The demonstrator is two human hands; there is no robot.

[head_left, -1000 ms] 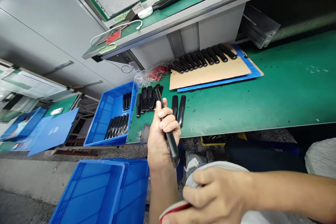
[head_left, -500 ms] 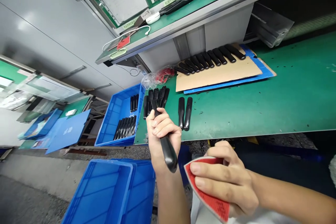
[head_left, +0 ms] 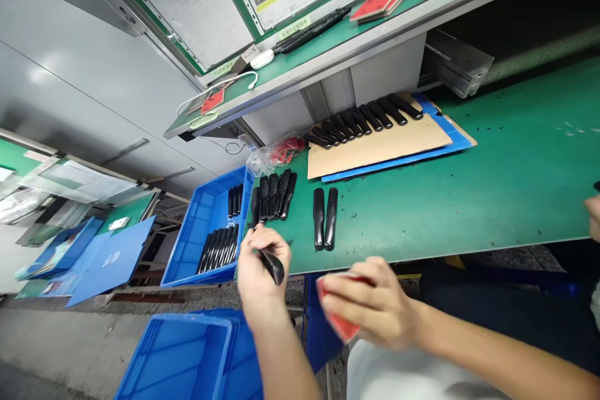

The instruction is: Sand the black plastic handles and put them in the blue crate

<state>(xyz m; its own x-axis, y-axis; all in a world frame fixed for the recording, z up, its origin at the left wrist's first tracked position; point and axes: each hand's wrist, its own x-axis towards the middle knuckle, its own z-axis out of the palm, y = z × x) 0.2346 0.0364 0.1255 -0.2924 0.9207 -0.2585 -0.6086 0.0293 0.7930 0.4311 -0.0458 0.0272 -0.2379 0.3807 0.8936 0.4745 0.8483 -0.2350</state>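
My left hand [head_left: 260,259] is wrapped round a glossy black handle-shaped piece [head_left: 274,267], whose rounded end sticks out below the fingers. My right hand [head_left: 379,309], slightly blurred, pinches a folded red sanding pad [head_left: 345,326] in front of the bench edge. The two hands are apart. Beyond the left hand, several black pieces [head_left: 276,194] lie in a group on the green bench [head_left: 394,219]. Two more black pieces [head_left: 325,219] lie side by side between the group and the bench's middle.
Cardboard [head_left: 375,153] at the back bears a row of black pieces [head_left: 360,119]. A blue crate [head_left: 185,231] with several black pieces stands left, stacked blue crates [head_left: 173,350] below. Red pads [head_left: 379,5] lie on the shelf [head_left: 300,50]. Another person's hand [head_left: 594,215] shows at the right edge.
My left hand has moved left with the black handle-shaped piece, nearer the bench edge and the crate. My right hand has moved slightly left with the sanding pad. The view has shifted.
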